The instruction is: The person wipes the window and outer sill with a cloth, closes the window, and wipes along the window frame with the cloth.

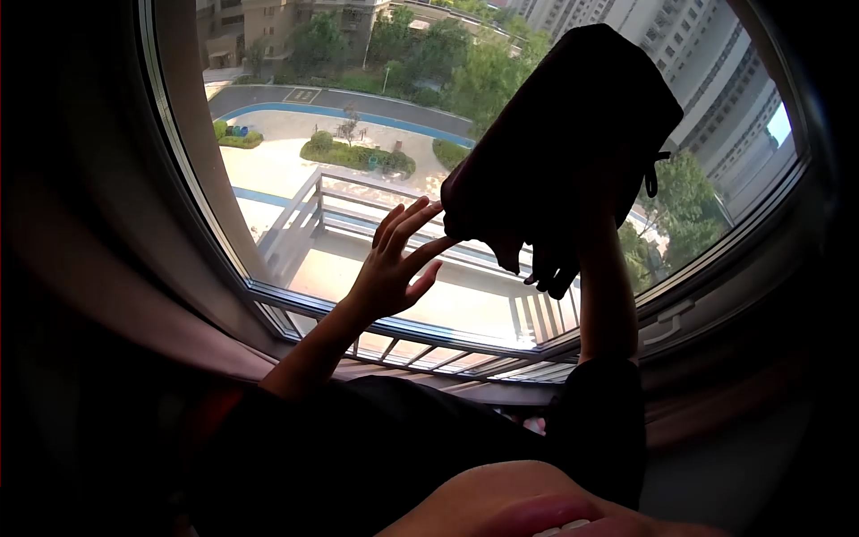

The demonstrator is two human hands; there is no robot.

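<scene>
Window frame (pixel 420 337), smooth and hard in look, is noted behind, with a pale barred railing (pixel 318 201) beyond the glass. Against that light, right of centre, a dark case-like object (pixel 564 134) is held up, tilted with its far end toward the right. Its outline is boxy and its corners are blunted; surface texture is lost in shadow, so fabric is suspected but not confirmed. It is judged light and moderately stiff, as little sag is shown; softness is presumed at the ragged near edge. Hold would best be taken on the broad sides, clear of loose ends. A bare right forearm (pixel 610 304) is raised beneath it; the right hand is swallowed by shadow and its closure cannot be determined. The left hand (pixel 389 273) is spread, two fingertips apparently touching the near-left corner. At the right edge, a thin cord loop (pixel 652 179) is seen hanging.
</scene>
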